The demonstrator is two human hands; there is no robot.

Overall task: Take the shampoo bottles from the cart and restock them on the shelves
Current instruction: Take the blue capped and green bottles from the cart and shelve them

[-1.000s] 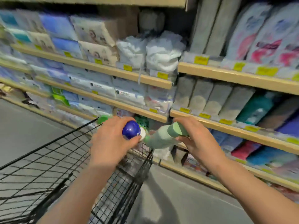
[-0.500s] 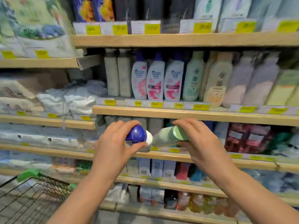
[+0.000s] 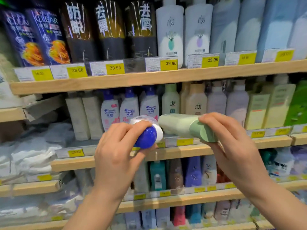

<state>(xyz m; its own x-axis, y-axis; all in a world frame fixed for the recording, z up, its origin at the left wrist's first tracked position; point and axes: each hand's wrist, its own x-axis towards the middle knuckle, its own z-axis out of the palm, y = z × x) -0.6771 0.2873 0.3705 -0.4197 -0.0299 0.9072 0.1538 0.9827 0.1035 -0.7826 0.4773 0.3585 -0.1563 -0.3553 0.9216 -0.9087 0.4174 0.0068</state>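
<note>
The fingers of the left hand point(image 3: 116, 151) are curled around the blue cap of a white shampoo bottle point(image 3: 150, 132), thumb under the cap and fingertips over its top, so the bottle lies almost level with its base pointing away toward the shelves. The right hand point(image 3: 232, 141) is closed the same way on the darker green cap end of a pale green shampoo bottle point(image 3: 179, 124), which also lies on its side, base pointing left. The two bottles meet, or very nearly meet, between the hands; motion blur makes actual contact hard to judge. Both are held in the air in front of the middle shelf point(image 3: 174, 151), just before a row of white bottles with blue caps point(image 3: 129, 107) and a pale green upright bottle point(image 3: 170, 101) beside them. Yellow price tags point(image 3: 171, 63) line the wooden shelf edges. Above stands the top shelf point(image 3: 132, 79) with dark bottles and tall white ones; lower shelves carry teal, brown and purple bottles.
</note>
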